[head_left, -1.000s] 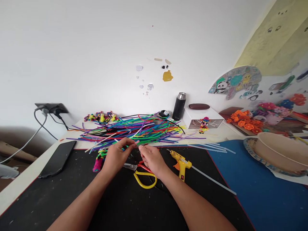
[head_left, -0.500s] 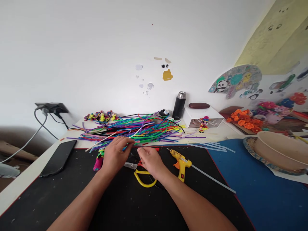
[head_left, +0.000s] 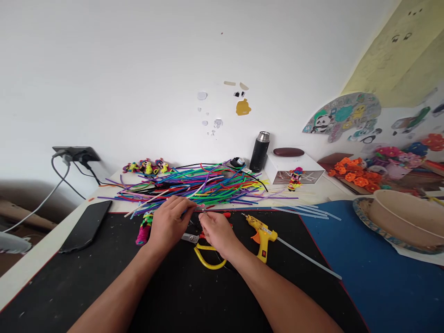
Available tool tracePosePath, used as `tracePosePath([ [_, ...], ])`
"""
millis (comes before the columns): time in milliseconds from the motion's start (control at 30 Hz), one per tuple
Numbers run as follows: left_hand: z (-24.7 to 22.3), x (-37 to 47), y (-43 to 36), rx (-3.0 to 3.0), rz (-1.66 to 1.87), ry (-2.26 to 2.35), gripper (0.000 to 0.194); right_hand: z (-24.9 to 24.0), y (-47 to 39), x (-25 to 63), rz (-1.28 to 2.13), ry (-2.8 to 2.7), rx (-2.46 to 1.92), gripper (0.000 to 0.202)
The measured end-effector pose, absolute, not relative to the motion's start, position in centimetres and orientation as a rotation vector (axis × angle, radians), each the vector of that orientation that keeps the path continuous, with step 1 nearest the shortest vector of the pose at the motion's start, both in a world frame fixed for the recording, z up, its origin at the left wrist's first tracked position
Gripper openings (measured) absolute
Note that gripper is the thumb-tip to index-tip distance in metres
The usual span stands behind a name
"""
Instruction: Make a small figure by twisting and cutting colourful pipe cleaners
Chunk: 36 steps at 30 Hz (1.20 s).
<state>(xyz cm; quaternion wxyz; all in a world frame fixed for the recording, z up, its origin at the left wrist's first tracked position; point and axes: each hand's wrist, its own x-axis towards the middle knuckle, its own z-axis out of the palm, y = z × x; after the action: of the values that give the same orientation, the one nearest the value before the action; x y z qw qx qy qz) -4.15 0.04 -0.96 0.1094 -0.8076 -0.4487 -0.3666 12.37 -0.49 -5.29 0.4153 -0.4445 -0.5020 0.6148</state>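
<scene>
My left hand [head_left: 172,217] is closed in a pinch, and a small pink piece [head_left: 202,206] sticks out from its fingertips toward the right. My right hand [head_left: 218,232] is also pinched, its fingertips just below the pink end; what they hold is too small to make out. Beneath the hands lie yellow-handled scissors [head_left: 210,267], partly covered by my right hand. A magenta and green pipe-cleaner figure [head_left: 143,233] lies left of my left hand, partly hidden. Behind both hands spreads a pile of colourful pipe cleaners [head_left: 194,185].
A yellow glue gun [head_left: 262,238] with a glue stick lies to the right. At left is a black phone [head_left: 86,226]. Along the wall stand finished figures [head_left: 147,166], a black flask [head_left: 260,151] and a white box [head_left: 298,169]. A round bowl [head_left: 405,217] sits far right.
My right fingertips have come up close to the pink piece at my left fingertips. The whole view has shifted slightly; the things on the table lie as before.
</scene>
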Motion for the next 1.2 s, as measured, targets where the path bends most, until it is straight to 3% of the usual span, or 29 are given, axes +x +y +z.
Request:
tracePosePath([
  [767, -0.8, -3.9, -0.2, -2.429, -1.045, -1.384, 0.022, -5.2, -0.5, 12.3, 1.561, -1.221, -1.122, 0.041],
  [1000, -1.1, -3.8, 0.0, -2.539, -1.321, -1.702, 0.021, -4.9, -0.5, 12.5, 1.564, -1.214, -1.115, 0.041],
  [1200, -1.1, -4.1, 0.6, -2.73, -1.748, -2.198, 0.035, -4.3, -0.6, 12.8, 1.58, -1.2, -1.111, 0.045],
])
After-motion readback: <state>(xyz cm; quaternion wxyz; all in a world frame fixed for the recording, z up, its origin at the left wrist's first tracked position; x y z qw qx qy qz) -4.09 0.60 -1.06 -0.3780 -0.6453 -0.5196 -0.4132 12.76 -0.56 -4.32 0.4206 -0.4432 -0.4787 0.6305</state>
